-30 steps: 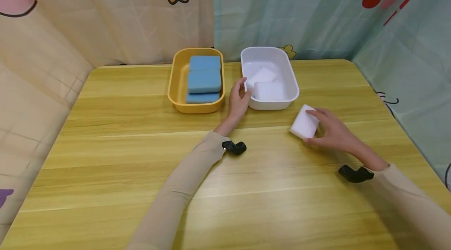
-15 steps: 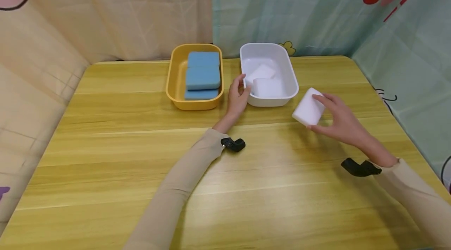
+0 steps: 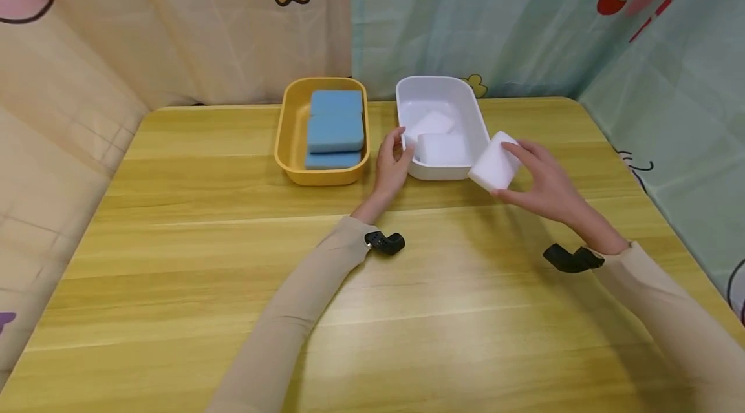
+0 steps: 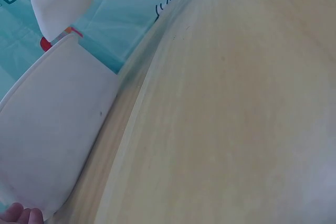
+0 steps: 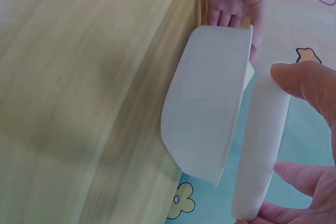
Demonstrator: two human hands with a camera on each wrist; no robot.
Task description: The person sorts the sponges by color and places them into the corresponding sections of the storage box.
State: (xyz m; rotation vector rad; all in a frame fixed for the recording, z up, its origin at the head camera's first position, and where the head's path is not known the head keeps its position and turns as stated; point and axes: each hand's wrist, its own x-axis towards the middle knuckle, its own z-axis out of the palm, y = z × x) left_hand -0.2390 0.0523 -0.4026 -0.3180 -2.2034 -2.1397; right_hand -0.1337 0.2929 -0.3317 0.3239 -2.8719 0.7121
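In the head view my right hand (image 3: 544, 183) pinches a white sponge (image 3: 496, 162) between thumb and fingers. It is held tilted in the air at the front right corner of a white plastic bin (image 3: 438, 172). The right wrist view shows this sponge (image 5: 261, 145) edge-on beside the bin's rim, gripped at its ends. My left hand (image 3: 391, 164) holds the bin's left wall near the front corner, thumb and fingers at the rim. Inside the bin lie white sponges (image 3: 445, 149), partly overlapping. Only a few left fingertips (image 4: 23, 216) show in the left wrist view.
A yellow bin (image 3: 323, 177) with several stacked blue sponges (image 3: 335, 132) stands left of the white one. Both are at the back of the wooden table (image 3: 233, 258), close to a patterned curtain (image 3: 495, 12).
My right hand has lifted the white sponge off the tabletop area and carried it up and left to the white bin's rim. The left hand has stayed on the bin.
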